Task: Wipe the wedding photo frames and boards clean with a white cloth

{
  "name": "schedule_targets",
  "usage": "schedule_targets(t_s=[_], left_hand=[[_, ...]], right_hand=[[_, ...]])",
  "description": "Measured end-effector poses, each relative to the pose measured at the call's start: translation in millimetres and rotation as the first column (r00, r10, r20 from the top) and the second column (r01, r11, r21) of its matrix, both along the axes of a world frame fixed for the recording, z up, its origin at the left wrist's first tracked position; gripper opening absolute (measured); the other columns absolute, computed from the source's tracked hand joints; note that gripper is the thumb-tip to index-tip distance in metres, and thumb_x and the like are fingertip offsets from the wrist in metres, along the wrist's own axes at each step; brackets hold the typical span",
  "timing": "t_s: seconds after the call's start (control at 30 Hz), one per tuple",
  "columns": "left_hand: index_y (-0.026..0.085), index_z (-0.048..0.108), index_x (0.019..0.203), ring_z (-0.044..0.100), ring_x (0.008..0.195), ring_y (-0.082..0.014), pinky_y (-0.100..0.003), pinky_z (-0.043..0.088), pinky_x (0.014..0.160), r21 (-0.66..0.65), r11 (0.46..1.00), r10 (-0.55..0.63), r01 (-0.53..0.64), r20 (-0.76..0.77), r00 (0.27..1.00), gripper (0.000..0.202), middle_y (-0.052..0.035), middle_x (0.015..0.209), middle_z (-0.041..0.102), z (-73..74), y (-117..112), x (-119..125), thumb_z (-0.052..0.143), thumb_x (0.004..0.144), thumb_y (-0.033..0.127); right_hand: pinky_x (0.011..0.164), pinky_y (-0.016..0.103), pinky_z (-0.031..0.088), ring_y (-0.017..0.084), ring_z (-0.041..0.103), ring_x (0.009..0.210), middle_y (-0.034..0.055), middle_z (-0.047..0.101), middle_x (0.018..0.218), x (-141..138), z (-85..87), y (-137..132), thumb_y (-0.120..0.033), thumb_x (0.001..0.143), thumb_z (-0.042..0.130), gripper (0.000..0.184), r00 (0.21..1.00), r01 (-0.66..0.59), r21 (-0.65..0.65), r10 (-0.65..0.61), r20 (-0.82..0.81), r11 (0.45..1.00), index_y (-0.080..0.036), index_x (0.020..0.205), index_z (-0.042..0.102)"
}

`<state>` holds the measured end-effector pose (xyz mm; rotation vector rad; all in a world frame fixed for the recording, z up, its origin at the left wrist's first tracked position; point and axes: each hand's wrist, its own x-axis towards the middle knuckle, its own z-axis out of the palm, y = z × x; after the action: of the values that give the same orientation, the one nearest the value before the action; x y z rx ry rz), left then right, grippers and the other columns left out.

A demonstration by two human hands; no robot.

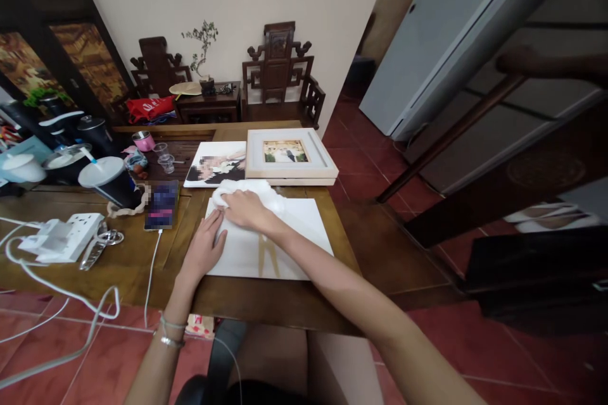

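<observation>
A flat white panel (pixel 299 221) lies on the wooden table, with two tan strips (pixel 267 256) meeting in an upturned V on its face. At its upper left corner, my right hand (pixel 244 207) presses a bunched white cloth (pixel 259 188) down, fingers closed on it. Along the panel's left edge rests my left hand (pixel 205 243), its fingers stretched out and touching the corner near the cloth. My right forearm crosses over the panel and hides part of it.
Behind the panel lie a photo print (pixel 216 164) and a framed photo (pixel 289 155). To the left are a phone (pixel 161 205) on a cable, a power strip (pixel 76 237), a lidded cup with a straw (pixel 111 180) and small clear cups (pixel 164 158). The table's edge (pixel 280 310) runs close to my lap.
</observation>
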<state>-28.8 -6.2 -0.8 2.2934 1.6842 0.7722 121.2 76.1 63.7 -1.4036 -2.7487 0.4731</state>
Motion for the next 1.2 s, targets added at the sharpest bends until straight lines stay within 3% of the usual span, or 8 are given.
schedule_targets(t_s=[0.23,0.3,0.5,0.6,0.73,0.9,1.07,1.2], left_hand=[[0.011,0.044,0.137,0.033,0.139,-0.0248,-0.048,0.025,0.115,-0.016,1.000,0.009,-0.009,-0.008,1.000,0.046,-0.0173,0.146,0.043,-7.1,1.0,-2.0,0.038,0.094,0.029],[0.013,0.044,0.137,0.033,0.139,-0.0249,-0.050,0.025,0.115,-0.013,1.000,0.012,-0.012,-0.010,1.000,0.046,-0.0164,0.146,0.043,-6.4,0.3,-1.2,0.038,0.095,0.029],[0.013,0.043,0.137,0.033,0.140,-0.0249,-0.051,0.024,0.115,-0.021,1.000,0.019,-0.020,-0.019,1.000,0.046,-0.0164,0.147,0.042,-5.8,-0.4,-0.8,0.037,0.095,0.029],[0.014,0.044,0.137,0.033,0.140,-0.0246,-0.050,0.024,0.115,-0.016,1.000,0.023,-0.023,-0.024,0.999,0.045,-0.0157,0.146,0.042,-6.5,-0.1,-1.1,0.038,0.095,0.030],[0.013,0.046,0.135,0.033,0.140,-0.0247,-0.048,0.024,0.115,-0.004,1.000,0.030,-0.030,-0.026,0.999,0.046,-0.0166,0.146,0.043,-7.4,0.3,-1.2,0.038,0.094,0.030],[0.010,0.045,0.136,0.031,0.141,-0.0246,-0.048,0.022,0.116,-0.031,0.999,0.024,-0.025,-0.023,0.999,0.047,-0.0175,0.147,0.041,-8.4,1.3,-2.3,0.038,0.094,0.031],[0.010,0.045,0.136,0.032,0.140,-0.0247,-0.048,0.022,0.116,-0.035,0.999,0.013,-0.013,-0.004,1.000,0.048,-0.0180,0.146,0.041,-6.5,1.6,-3.1,0.039,0.094,0.031],[0.012,0.045,0.136,0.032,0.140,-0.0253,-0.049,0.023,0.116,-0.034,0.999,0.019,-0.019,-0.006,1.000,0.047,-0.0172,0.147,0.041,-4.4,0.8,-2.6,0.038,0.094,0.031]], right_hand=[[0.078,0.040,0.046,0.033,0.061,0.098,0.0184,0.066,0.104,124.6,-14.5,-1.5,-0.029,0.093,0.037,0.028,0.977,0.199,0.043,-0.201,0.064,0.979,-0.015,0.106,0.058],[0.082,0.043,0.045,0.033,0.060,0.103,0.0176,0.066,0.105,147.3,-15.5,-10.1,-0.023,0.090,0.038,0.024,0.977,0.199,0.042,-0.201,0.067,0.979,-0.016,0.102,0.058],[0.109,0.064,0.017,0.034,0.020,0.142,0.0114,0.044,0.145,157.8,-32.3,-75.3,-0.009,0.070,0.047,0.020,0.997,-0.037,0.157,0.047,-0.063,0.987,-0.019,0.079,0.062],[0.114,0.060,0.013,0.029,0.019,0.143,0.0069,0.044,0.146,158.9,-31.4,-121.8,-0.005,0.064,0.048,0.024,0.982,-0.134,0.132,0.150,-0.113,0.982,-0.021,0.075,0.062],[0.118,0.047,0.017,0.021,0.024,0.142,0.0090,0.053,0.138,164.2,-7.9,-156.8,0.001,0.064,0.045,0.033,0.968,-0.204,0.041,0.208,-0.141,0.978,-0.022,0.082,0.062],[0.115,0.055,0.021,0.027,0.021,0.143,0.0137,0.047,0.143,157.8,6.9,-118.7,0.001,0.071,0.045,0.029,0.988,-0.116,0.071,0.122,-0.091,0.991,-0.017,0.084,0.064],[0.105,0.073,0.016,0.040,0.011,0.142,0.0074,0.028,0.154,145.6,-14.4,-54.4,0.003,0.066,0.045,0.045,1.000,-0.013,0.154,0.010,0.022,0.988,-0.017,0.099,0.067],[0.106,0.074,0.013,0.042,0.006,0.142,0.0078,0.031,0.153,143.0,-32.9,-53.1,0.000,0.066,0.047,0.051,1.000,0.002,0.216,-0.006,0.017,0.976,-0.018,0.109,0.068]])
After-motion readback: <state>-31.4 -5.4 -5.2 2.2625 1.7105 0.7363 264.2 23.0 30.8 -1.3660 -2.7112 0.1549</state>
